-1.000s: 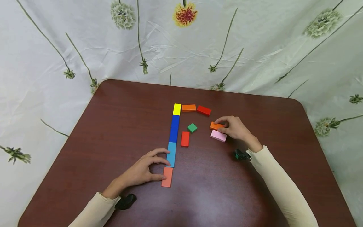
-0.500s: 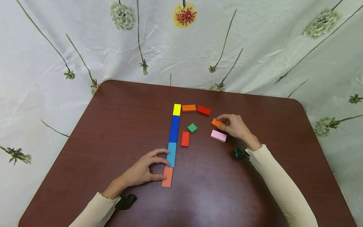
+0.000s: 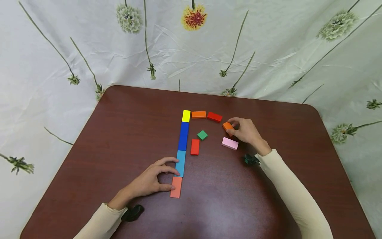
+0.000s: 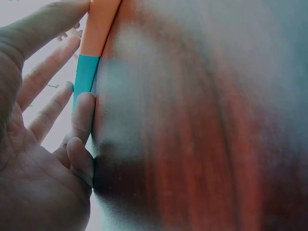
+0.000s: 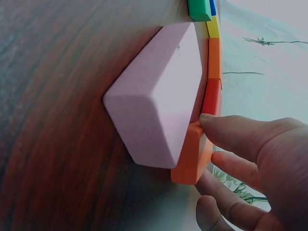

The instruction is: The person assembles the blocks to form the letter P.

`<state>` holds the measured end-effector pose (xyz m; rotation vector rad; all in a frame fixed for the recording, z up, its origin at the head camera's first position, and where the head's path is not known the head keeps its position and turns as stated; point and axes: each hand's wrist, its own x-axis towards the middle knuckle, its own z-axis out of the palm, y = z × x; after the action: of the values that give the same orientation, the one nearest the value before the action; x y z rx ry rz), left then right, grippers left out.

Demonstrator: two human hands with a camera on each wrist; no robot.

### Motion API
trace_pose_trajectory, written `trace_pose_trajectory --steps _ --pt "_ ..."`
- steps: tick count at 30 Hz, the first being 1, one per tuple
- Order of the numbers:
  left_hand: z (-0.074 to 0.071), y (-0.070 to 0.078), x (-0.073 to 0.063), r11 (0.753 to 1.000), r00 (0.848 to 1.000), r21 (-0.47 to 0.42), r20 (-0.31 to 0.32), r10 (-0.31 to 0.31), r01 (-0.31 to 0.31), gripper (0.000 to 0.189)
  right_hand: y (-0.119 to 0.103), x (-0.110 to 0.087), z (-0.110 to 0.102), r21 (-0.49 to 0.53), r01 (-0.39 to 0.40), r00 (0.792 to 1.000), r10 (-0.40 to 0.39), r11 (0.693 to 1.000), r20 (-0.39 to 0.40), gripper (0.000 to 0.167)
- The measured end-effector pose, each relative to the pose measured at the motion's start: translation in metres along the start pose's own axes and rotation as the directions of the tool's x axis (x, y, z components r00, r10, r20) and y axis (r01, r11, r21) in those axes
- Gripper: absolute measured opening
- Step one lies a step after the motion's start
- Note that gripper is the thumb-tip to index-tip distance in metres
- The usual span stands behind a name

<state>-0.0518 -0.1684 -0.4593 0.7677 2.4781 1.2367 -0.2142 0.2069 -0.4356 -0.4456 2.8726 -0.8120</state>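
Note:
In the head view my right hand pinches an orange block between thumb and fingers, beyond a pink block. The right wrist view shows the thumb on the orange block, behind the large-looking pink block. My left hand rests with spread, relaxed fingers at a straight row of blocks. Its thumb touches the salmon block; two fingertips lie on the light-blue block. Dark blue and a yellow block continue that row away from me.
From the yellow end, another orange block and a red block curve rightward. Inside the curve lie a green block and a second red block. Beyond the brown table hangs a flower-print cloth.
My right hand has shifted the orange block away from the pink one, toward the red block, and turned it to a steeper slant. The left hand stays in place.

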Motion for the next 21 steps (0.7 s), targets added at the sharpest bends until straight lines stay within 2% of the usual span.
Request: trace_pose_trajectory --steps 6,10,14,18,21 --pt "0.0 0.0 0.0 1.0 1.0 0.004 -0.003 -0.004 0.004 0.035 -0.003 0.003 0.001 -0.001 -0.037 0.999 0.037 0.999 -0.006 0.038" --pt "0.001 -0.001 0.0 1.0 1.0 0.007 -0.007 0.006 -0.006 0.035 -0.002 0.004 0.001 0.005 -0.028 1.0 0.028 1.0 -0.003 0.044" --pt "0.001 -0.003 0.0 1.0 1.0 0.008 -0.007 0.023 -0.023 0.035 0.002 0.004 -0.004 0.028 0.055 0.998 -0.056 0.998 0.022 0.048" --pt "0.001 -0.004 0.001 1.0 1.0 0.009 -0.008 0.026 -0.026 0.035 0.005 0.005 -0.01 0.043 0.17 0.982 -0.173 0.985 0.08 0.038" --pt "0.001 -0.004 0.001 1.0 1.0 0.014 -0.009 0.025 -0.025 0.035 0.007 0.007 -0.013 0.034 0.21 0.968 -0.213 0.977 0.131 0.031"
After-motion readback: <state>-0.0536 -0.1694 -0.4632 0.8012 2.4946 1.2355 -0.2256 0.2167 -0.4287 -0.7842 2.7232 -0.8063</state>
